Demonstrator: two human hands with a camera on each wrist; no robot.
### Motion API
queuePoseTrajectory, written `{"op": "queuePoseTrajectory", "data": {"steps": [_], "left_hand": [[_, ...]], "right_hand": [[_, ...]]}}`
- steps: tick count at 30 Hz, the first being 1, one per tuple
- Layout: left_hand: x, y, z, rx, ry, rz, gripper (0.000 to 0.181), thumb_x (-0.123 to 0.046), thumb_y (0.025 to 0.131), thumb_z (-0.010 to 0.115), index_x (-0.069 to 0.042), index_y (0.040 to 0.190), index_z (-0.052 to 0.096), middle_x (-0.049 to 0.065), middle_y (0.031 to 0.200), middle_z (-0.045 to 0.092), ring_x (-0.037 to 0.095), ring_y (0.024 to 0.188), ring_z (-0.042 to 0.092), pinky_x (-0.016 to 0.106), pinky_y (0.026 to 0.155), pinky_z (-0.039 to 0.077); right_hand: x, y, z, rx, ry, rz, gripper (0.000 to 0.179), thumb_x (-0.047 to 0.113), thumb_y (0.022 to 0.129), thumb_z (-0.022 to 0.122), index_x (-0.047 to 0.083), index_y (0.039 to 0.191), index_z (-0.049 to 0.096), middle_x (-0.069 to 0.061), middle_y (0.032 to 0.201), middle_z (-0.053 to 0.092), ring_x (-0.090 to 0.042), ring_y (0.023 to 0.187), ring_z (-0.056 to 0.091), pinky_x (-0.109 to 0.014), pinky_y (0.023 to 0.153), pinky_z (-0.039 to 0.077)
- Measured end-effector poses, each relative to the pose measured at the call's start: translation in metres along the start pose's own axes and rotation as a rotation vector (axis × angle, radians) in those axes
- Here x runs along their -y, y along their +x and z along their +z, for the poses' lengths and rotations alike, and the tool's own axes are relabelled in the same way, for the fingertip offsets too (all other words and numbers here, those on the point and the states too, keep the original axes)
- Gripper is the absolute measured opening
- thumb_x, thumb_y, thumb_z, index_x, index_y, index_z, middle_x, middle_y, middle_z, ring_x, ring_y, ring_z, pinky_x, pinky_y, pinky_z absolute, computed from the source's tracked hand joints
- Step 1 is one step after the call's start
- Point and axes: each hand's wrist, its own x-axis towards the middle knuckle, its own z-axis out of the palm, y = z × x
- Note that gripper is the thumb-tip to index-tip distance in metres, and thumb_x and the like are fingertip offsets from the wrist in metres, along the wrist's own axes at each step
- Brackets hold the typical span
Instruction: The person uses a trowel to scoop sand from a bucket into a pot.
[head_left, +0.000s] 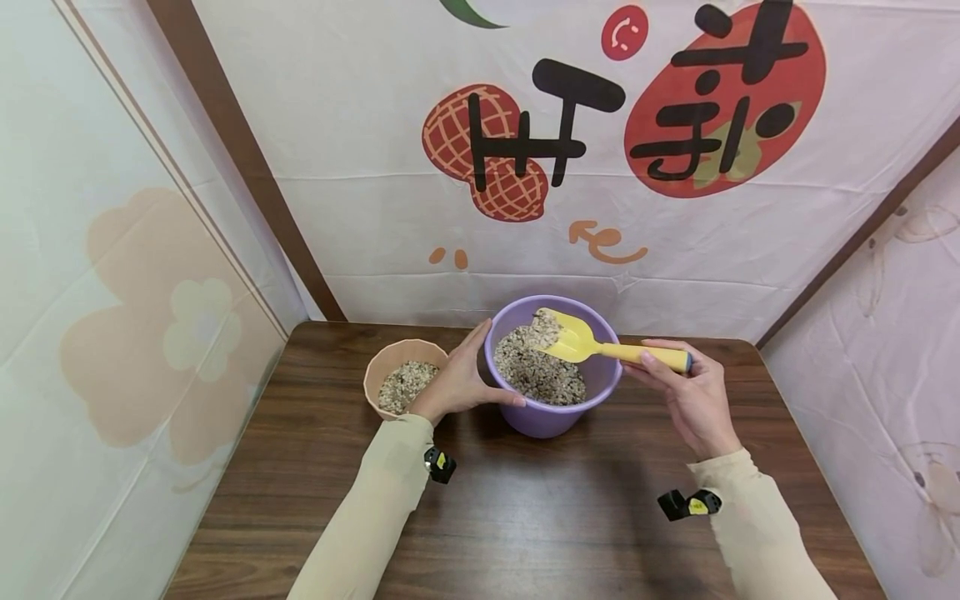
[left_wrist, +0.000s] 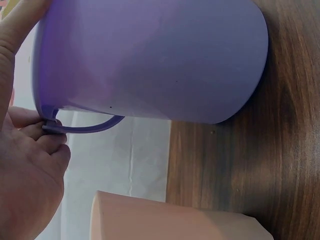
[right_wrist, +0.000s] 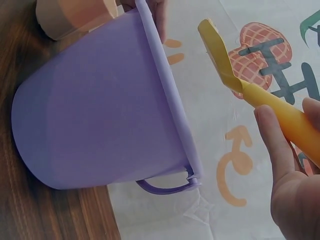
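Right fingers (head_left: 664,372) grip the yellow scoop (head_left: 576,342). Left fingers (head_left: 472,343) hold the purple bucket (head_left: 540,422) near the surface's (head_left: 555,517) far edge.

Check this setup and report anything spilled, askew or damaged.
Nothing plainly stands out. The purple bucket stands upright, and the yellow scoop holds some grainy mix over it. In the left wrist view, a tiny speck shows on the table, too small to identify.

1. I see the left hand (head_left: 459,382) at left, gripping, thumb (head_left: 504,397) spread from fingers (head_left: 472,342).
2. My right hand (head_left: 693,400), farther right, has fingers curled in a grip.
3. Both sleeved forearms (head_left: 375,500) angle inward, near to far.
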Motion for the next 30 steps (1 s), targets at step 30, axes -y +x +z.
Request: {"op": "queuePoseTrajectory", "data": {"steps": [30], "left_hand": [[0.012, -0.025, -0.045, -0.015, 0.102, -0.010, 0.144, -0.058, 0.061, 0.094, -0.010, 0.164, 0.006, 0.010, 0.169, 0.006, 0.026, 0.154, 0.011, 0.046, 0.121, 0.024]], "right_hand": [[-0.002, -0.007, -0.008, -0.037, 0.001, 0.013, 0.026, -0.010, 0.095, 0.063, -0.018, 0.120, 0.061, -0.023, 0.112, 0.067, -0.031, 0.097, 0.074, -0.046, 0.089, 0.053]]}}
